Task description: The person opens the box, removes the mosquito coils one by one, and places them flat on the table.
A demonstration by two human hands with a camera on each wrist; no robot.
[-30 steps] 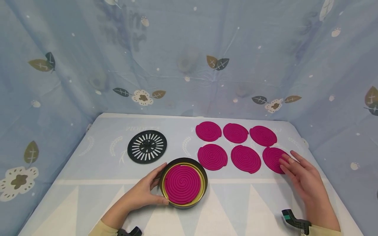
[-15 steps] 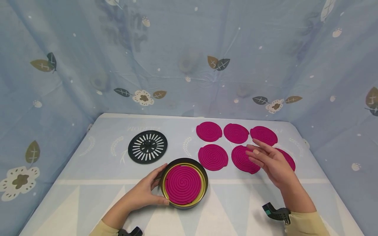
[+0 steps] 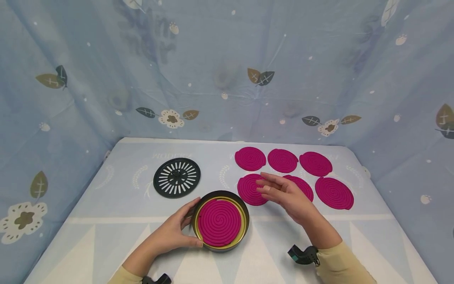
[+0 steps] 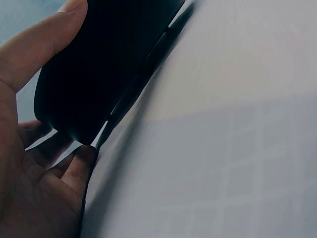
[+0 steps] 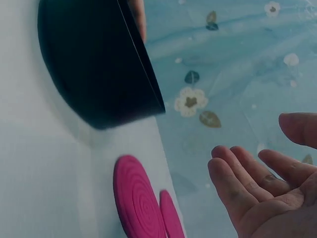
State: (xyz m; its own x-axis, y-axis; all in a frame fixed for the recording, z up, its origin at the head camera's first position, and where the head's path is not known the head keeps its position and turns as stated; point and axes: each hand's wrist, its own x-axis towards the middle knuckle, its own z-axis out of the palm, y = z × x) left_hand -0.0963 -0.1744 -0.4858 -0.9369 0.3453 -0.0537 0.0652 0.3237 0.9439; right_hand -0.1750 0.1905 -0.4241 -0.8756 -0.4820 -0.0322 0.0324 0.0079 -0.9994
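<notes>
My left hand [image 3: 173,233] holds a round black tin [image 3: 246,207], fingers and thumb spread round its left side. Inside its yellow interior lies a magenta mosquito coil [image 3: 219,223]. In the left wrist view the thumb touches the dark tin [image 4: 104,54] near its top and fingertips reach its base. My right hand [image 3: 289,197], fingers loosely extended, hovers above the front row and holds nothing. It partly hides the front-left coil [image 3: 249,191] and the front-middle coil [image 3: 303,188]. The right wrist view shows this bare hand [image 5: 267,191] apart from the tin [image 5: 94,64].
A black slotted lid [image 3: 177,178] lies behind and left of the tin. A back row of coils, including a back-left coil [image 3: 250,158], lies flat beyond the front row. The front-right coil [image 3: 334,193] is uncovered. A patterned blue curtain [image 3: 220,59] surrounds the table.
My right hand has swept left along the front row, from the front-right coil to the front-left one. The left hand, tin and coils have stayed put.
</notes>
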